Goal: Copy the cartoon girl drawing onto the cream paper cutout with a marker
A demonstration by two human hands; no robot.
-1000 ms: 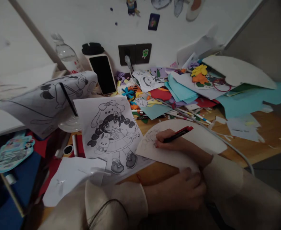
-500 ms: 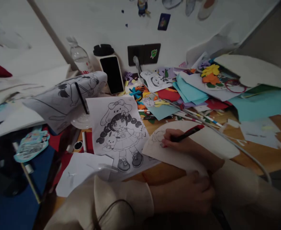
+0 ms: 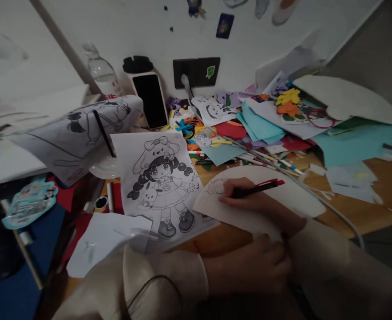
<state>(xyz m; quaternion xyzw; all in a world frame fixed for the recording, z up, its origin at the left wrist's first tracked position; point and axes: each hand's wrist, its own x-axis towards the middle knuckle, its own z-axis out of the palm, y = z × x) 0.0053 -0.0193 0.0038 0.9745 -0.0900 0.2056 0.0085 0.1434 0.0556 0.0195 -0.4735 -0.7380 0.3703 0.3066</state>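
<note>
My right hand [image 3: 245, 195] is closed around a black pen with a red end [image 3: 265, 186]. The pen slants up to the right, its tip hidden by my fingers. Under that hand lies a white, curved-edged sheet of paper [image 3: 299, 191] with faint line drawing near its left end. Lower down, my left hand [image 3: 259, 264] has curled fingers at the near edge of this sheet; its fingertips are dark and partly hidden. Left of the sheet, slightly overlapped by it, is a printed line drawing of a girl in a puppy hat [image 3: 162, 186].
Colourful paper scraps [image 3: 189, 129] and blue sheets [image 3: 259, 124] crowd the back. A phone [image 3: 151, 100] leans upright near a plastic bottle [image 3: 100, 71]. A grey cable [image 3: 336, 209] crosses the right side. A cut white sheet [image 3: 105, 240] lies left, beside a tape roll [image 3: 100, 203].
The whole view has shifted slightly, with things appearing a little further left and up. My right hand still holds the pen at the drawing's left end; its pen lies slightly flatter.
</note>
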